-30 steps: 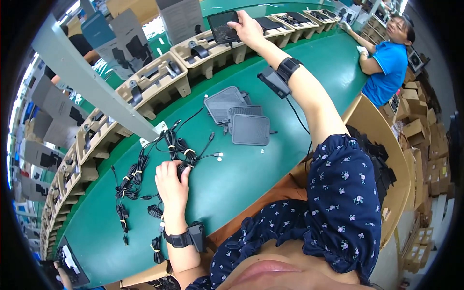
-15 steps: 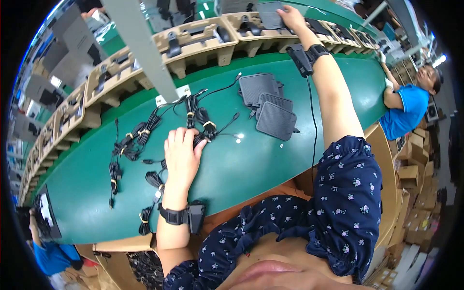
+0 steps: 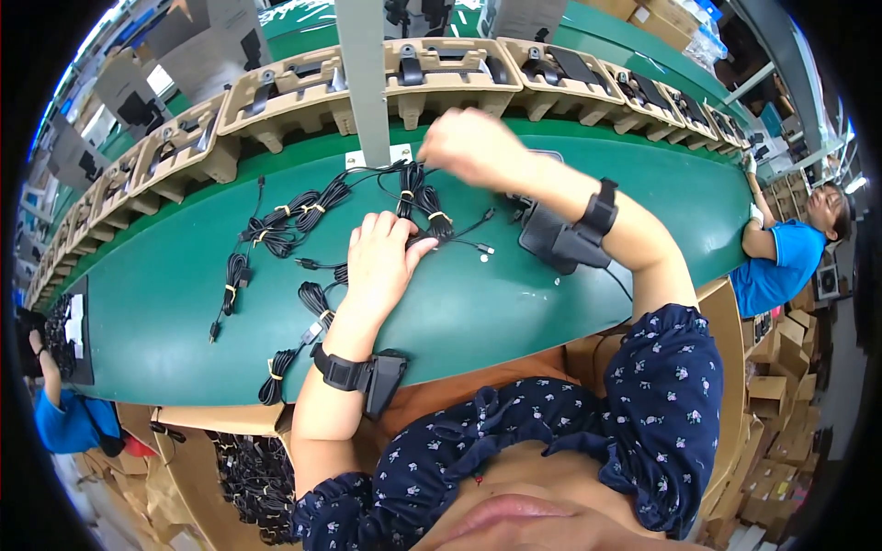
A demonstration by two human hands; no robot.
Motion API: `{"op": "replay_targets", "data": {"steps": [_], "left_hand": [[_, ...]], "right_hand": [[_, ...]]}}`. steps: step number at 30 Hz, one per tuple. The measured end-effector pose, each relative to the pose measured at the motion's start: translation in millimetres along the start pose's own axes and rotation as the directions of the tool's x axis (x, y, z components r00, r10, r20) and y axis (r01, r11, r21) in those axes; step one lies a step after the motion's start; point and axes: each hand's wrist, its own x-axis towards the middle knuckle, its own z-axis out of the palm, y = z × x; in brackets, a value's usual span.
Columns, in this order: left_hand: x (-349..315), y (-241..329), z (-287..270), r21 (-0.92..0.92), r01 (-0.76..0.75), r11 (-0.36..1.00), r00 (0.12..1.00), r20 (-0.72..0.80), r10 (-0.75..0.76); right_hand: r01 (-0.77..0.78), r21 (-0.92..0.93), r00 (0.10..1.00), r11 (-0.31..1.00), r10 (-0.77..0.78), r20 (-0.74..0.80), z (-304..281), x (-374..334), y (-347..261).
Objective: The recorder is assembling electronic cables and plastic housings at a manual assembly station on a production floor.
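My left hand (image 3: 381, 257) rests on the green table, its fingers and thumb closed around part of a black cable bundle (image 3: 418, 237). Blurred by motion, my right hand (image 3: 473, 147) hangs over the far side of the table, fingers bent downward; whether they hold anything does not show. Just left of it lie tied black cables (image 3: 409, 188) and another coil with a pale band (image 3: 436, 216). Dark grey flat plates (image 3: 540, 230) are mostly covered by my right forearm and its black wrist device. A similar plate (image 3: 576, 64) lies in a cardboard tray (image 3: 588, 112).
More banded black cables (image 3: 294, 216) are spread left of my left hand. A row of moulded trays (image 3: 276, 124) with black parts runs along the far edge, behind a grey post (image 3: 363, 83). A carton of cables (image 3: 262, 487) stands below. Co-workers in blue sit at both ends.
My right hand has let go of the flat plate in the tray and come back toward the cables. My left hand stays on its bundle. The whole view has shifted.
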Motion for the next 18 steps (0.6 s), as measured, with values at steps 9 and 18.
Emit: {"op": "replay_targets", "data": {"steps": [9,18], "left_hand": [[6,-6,4,-0.189,0.230,0.955,0.970,-0.040,-0.242],[11,-5,-4,-0.483,0.127,0.867,0.850,-0.397,-0.346]], "right_hand": [[0.139,-0.034,0.952,0.990,-0.124,0.280,25,22,-41],[-0.038,0.089,0.999,0.995,0.036,0.025,-7,17,-32]]}}
